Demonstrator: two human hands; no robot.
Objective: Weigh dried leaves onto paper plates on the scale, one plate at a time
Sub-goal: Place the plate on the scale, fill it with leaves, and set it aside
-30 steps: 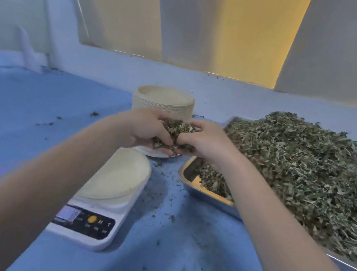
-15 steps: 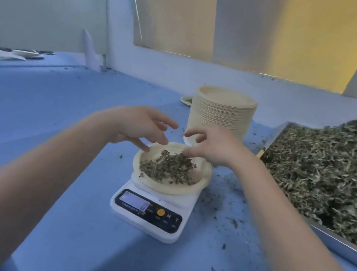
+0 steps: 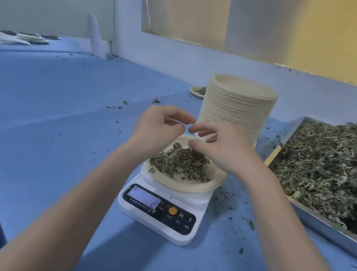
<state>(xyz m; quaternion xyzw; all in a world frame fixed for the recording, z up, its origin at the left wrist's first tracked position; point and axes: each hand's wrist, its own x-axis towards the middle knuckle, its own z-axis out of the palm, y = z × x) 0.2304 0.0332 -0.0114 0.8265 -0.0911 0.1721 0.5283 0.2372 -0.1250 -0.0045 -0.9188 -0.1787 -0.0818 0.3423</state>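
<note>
Two hands hung over one loaded paper plate (image 3: 190,186) at the middle of the frame, and the layout around them suited a repeated weighing. Far off at the upper left, several filled plates (image 3: 32,38) sat on the blue worktop (image 3: 55,125), probably set aside to keep portions apart. The left hand (image 3: 159,127) hovered above the plate's far rim, fingers loosely curled and gripping nothing I could see. Below it, the white scale (image 3: 159,213) carried the plate squarely on its platform, display facing the person so the reading stayed visible. A mound of dried leaves (image 3: 180,162) lay in the plate. The right hand (image 3: 220,147) reached over that mound with fingertips drawn together, seemingly pinching a few leaves to trim or top up the weight, though blur hid the exact contact. Behind it rose a tall stack of empty plates (image 3: 237,109), near enough for the next round. At the right edge, a metal tray (image 3: 323,228) heaped with leaf stock sat close beside the scale.
</note>
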